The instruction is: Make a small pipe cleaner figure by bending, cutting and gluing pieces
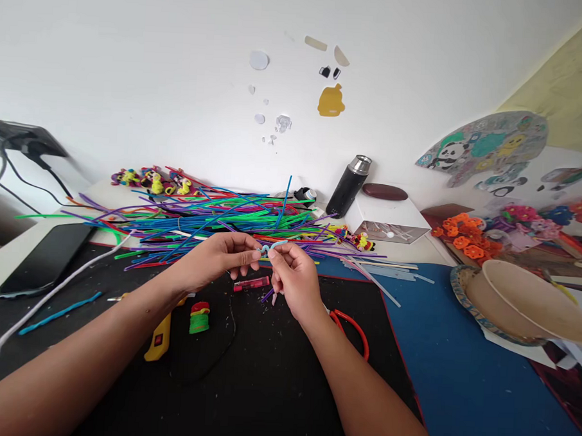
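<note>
Between my two hands, above the black mat (284,385), is a short light-blue pipe cleaner (265,249) bent into a small wavy loop. My left hand (226,257) pinches its left end between thumb and fingertips. With thumb and forefinger, my right hand (294,273) grips the other end, and a straight bit sticks out past the thumb. Below the right fingers a purple strand (267,296) shows in part; whether it is held I cannot tell. A pink lighter (251,284) lies just under the hands. Behind them spreads a heap of coloured pipe cleaners (209,217).
Near my left forearm are a yellow glue gun (158,337), a small green-and-red figure (200,318), a twisted blue pipe cleaner (60,313) and a phone (45,259). Red-handled scissors or pliers (356,327) lie right. A black thermos (349,185), white box (392,216) and bowl (533,302) stand farther off.
</note>
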The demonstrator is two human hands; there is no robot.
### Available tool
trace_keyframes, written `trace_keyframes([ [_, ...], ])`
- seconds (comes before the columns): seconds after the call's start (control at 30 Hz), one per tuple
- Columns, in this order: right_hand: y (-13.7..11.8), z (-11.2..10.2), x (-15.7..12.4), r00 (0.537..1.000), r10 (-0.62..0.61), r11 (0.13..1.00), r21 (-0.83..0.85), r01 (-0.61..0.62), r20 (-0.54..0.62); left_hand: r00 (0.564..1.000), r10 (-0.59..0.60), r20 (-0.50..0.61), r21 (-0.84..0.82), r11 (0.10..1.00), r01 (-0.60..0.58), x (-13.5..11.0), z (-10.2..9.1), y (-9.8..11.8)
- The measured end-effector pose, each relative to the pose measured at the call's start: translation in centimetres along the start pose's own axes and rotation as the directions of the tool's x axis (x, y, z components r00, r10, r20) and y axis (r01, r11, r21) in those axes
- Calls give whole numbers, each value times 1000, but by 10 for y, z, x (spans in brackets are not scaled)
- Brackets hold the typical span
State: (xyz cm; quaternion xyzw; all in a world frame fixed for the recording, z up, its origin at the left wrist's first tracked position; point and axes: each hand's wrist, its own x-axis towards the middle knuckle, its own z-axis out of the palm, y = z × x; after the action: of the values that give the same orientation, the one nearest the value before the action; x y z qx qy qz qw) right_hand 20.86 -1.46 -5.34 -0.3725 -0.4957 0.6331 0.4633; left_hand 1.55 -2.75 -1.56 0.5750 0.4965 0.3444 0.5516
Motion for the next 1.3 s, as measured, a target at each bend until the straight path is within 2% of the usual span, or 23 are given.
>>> trace_keyframes([
  [0.23,-1,1,0,1000,7,1000,-1,-7,0,999,4,-41,20,1000,-3,1,0,-2],
  [1.2,-1,3,-2,1000,-4,1000,8,4,26,999,-27,-36,8,1000,28,-1,6,6],
  [1.3,0,3,-1,1000,-1,1000,15,1,22,999,-1,-47,24,1000,2,-1,7,4],
])
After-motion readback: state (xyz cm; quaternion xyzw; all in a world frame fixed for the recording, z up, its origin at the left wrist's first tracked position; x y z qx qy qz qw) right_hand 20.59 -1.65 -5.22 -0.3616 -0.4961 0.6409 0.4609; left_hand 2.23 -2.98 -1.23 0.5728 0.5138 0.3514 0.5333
